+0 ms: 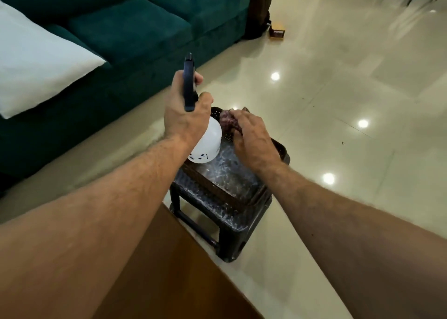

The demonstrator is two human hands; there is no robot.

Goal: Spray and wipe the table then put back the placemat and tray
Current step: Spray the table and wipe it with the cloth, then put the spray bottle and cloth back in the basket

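White plastic fills my left hand (pixel 186 115): I grip the spray bottle (pixel 205 142) by its dark blue trigger head (pixel 189 84), fingers curled round the handle, the round white body hanging below my wrist over the left edge of a small black stool (pixel 227 224). A dark perforated tray (pixel 280 149) sits on the stool's top, with clear crinkled plastic wrap (pixel 227 171) showing under and around it. My right hand (pixel 251 139) reaches down into the far end of the tray, its fingers bent over a bunched purplish cloth (pixel 227 122) and closing on it; I cannot tell how firmly they have it. The bottle's base is just beside the tray's left rim, close to the cloth. At the bottom of my view the corner of the brown wooden table (pixel 174 277) juts in, its edge nearly touching the stool's near side. The stool stands on a glossy cream tiled floor (pixel 338 101). To the left runs a teal sofa (pixel 135 28) with a white cushion (pixel 36 62) lying on its seat, and a small dark box (pixel 277 32) rests on the floor beyond the sofa's far end.
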